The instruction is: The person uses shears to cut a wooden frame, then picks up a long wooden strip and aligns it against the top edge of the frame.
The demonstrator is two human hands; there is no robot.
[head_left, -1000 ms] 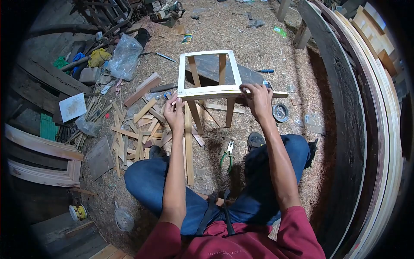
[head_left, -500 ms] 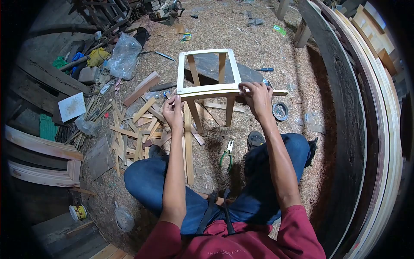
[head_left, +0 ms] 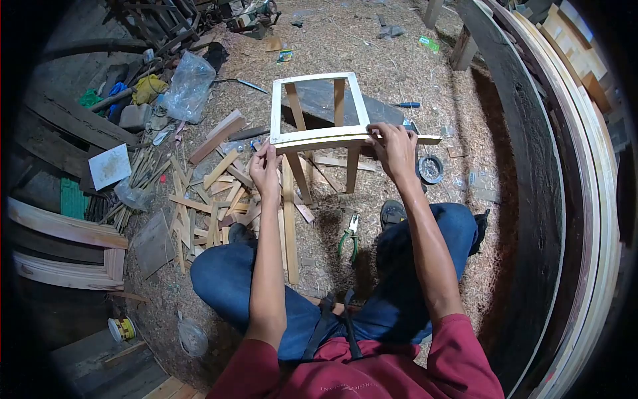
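A small wooden stool frame (head_left: 277, 108) with an open square top stands upright on its legs in front of me. Along its near edge lies a thin wooden strip (head_left: 427, 139), its right end sticking out past the frame's corner. At the near left corner, my left hand (head_left: 265, 174) pinches the strip's end against the frame. My right hand (head_left: 397, 151) is closed round the strip by the near right corner, fingers on top and the thumb on the near side. Green-handled pliers (head_left: 349, 237) lie on the ground between my feet.
Wood offcuts (head_left: 219, 199) are heaped left of the stool. A dark board (head_left: 379, 114) lies behind it, with a blue-handled screwdriver (head_left: 407, 104) nearby. A round black dish (head_left: 430, 169) sits to the right. Long stacked planks (head_left: 571, 199) line the right side; shavings cover the floor.
Both hands stay on the strip at the stool's near edge. The whole view has shifted very slightly; nothing has been taken up or let go.
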